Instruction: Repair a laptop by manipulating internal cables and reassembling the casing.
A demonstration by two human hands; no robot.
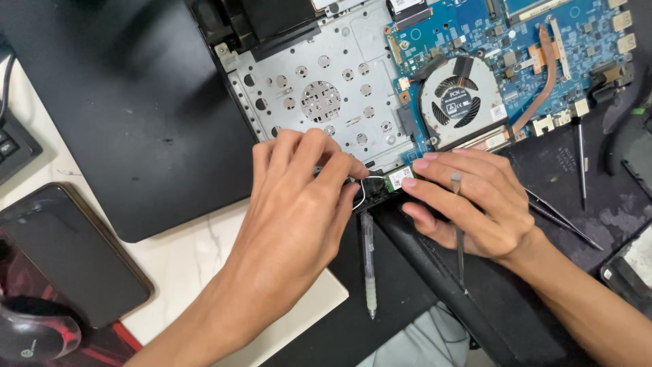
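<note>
Left hand (299,197) is pinching the thin white wire (360,192); right hand (468,204), at three o'clock, is steadying the small green card (399,178) while gripping a slim tool (458,224); tugging could snap the wire.

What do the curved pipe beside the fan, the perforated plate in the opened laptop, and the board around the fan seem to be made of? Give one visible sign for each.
Curved pipe: probably copper, from its dull orange-brown metallic sheen.
Perforated plate: apparently stamped sheet metal, matte silver-grey with punched round holes.
Board: looks like blue-coated circuit board laminate, flat and studded with small soldered parts.
</note>
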